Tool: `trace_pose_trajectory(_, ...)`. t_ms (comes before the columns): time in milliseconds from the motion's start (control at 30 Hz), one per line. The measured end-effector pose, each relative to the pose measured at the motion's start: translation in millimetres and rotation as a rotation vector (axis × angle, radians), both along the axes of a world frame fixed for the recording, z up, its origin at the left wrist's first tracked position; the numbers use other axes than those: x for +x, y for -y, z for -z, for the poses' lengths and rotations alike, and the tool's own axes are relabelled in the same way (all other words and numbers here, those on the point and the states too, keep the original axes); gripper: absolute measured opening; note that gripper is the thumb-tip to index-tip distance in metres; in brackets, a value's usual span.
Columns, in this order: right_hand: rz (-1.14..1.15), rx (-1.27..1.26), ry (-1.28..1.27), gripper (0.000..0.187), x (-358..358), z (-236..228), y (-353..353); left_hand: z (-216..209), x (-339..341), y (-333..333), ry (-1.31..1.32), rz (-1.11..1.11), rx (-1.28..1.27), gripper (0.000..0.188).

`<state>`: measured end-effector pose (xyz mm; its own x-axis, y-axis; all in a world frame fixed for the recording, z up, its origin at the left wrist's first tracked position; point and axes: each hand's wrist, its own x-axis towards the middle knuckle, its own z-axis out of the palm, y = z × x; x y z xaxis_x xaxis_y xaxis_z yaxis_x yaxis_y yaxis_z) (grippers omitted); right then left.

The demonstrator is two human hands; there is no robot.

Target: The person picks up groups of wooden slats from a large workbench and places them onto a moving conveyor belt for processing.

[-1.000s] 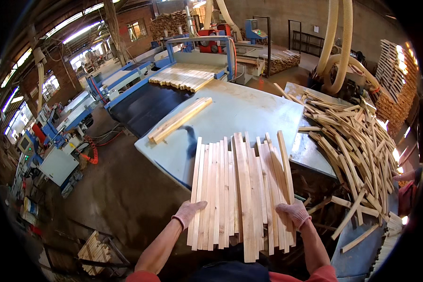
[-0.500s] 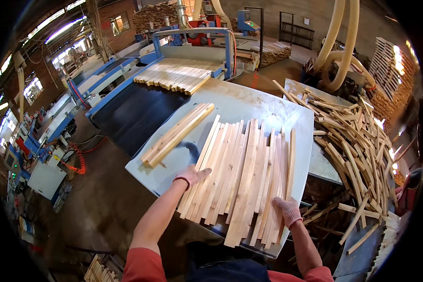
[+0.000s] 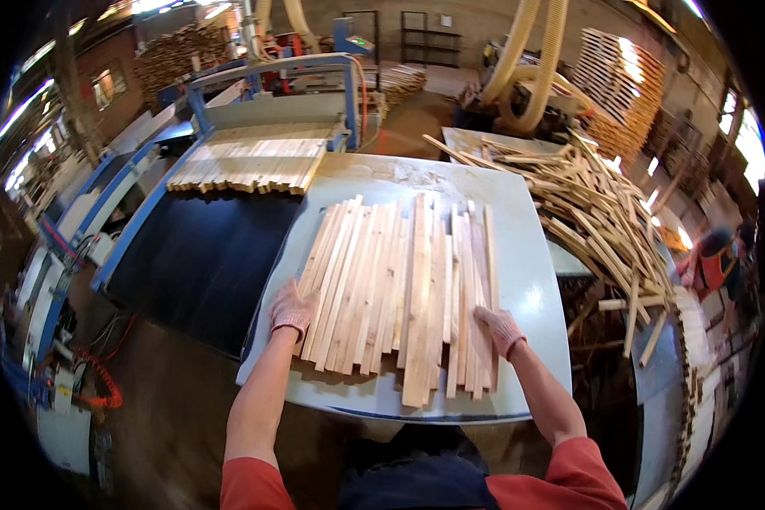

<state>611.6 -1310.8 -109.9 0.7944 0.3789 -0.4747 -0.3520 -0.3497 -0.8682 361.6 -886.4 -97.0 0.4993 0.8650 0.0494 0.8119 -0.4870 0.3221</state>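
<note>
A row of pale wooden strips (image 3: 374, 289) lies side by side on the light grey tabletop (image 3: 523, 255), their near ends uneven. One wider strip (image 3: 418, 314) reaches closer to me than the others. My left hand (image 3: 291, 309), in a pinkish knit glove, rests against the row's left edge with its fingers stretched apart. At the opposite edge, my right hand (image 3: 500, 330), gloved the same way, grips the outermost strips near their lower part. Some of its fingers are hidden.
Left of the table runs a black conveyor belt (image 3: 208, 259), carrying a tight row of boards (image 3: 246, 157) under a blue machine frame (image 3: 353, 98). Loose strips (image 3: 599, 208) are heaped at right. Beyond them stands another person (image 3: 710, 263). Thick hoses (image 3: 540, 72) hang behind.
The separate strips at the left now lie against the main row, closing the gap. My left hand has moved outward to the row's new left edge. The view has turned rightward.
</note>
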Motion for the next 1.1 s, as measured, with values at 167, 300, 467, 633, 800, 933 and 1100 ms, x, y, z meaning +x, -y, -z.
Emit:
trace_pose_trajectory(167, -0.113, -0.639, 0.334, 0.083, 21, -7, -36, 10, -7, 0, 0.052, 0.069, -0.054, 0.085)
trace_pose_trajectory(300, -0.163, -0.856, 0.472, 0.088, 22, -23, -65, 13, -19, -10, 0.041, 0.066, 0.037, 0.085)
trace_pose_trajectory(467, 0.043, -0.84, 0.481, 0.081, 36, 9, -65, 10, -9, 4, 0.069, 0.09, 0.035, 0.087)
trace_pose_trajectory(633, 0.024, -0.825, 0.457, 0.076, 18, -25, -82, 0, -9, 10, 0.021, 0.072, 0.042, 0.089)
trace_pose_trajectory(800, -0.035, -0.657, 1.171, 0.072, -10, -25, -138, 13, -5, 6, 0.012, 0.092, 0.092, 0.091)
trace_pose_trajectory(933, -0.429, -0.69, 0.884, 0.076, -54, -71, -200, 11, -11, 3, 0.022, 0.094, 0.076, 0.091)
trace_pose_trajectory(1100, -0.378, -0.639, 0.79, 0.063, -24, -47, -215, 18, -7, 2, 0.083, 0.114, 0.1, 0.091)
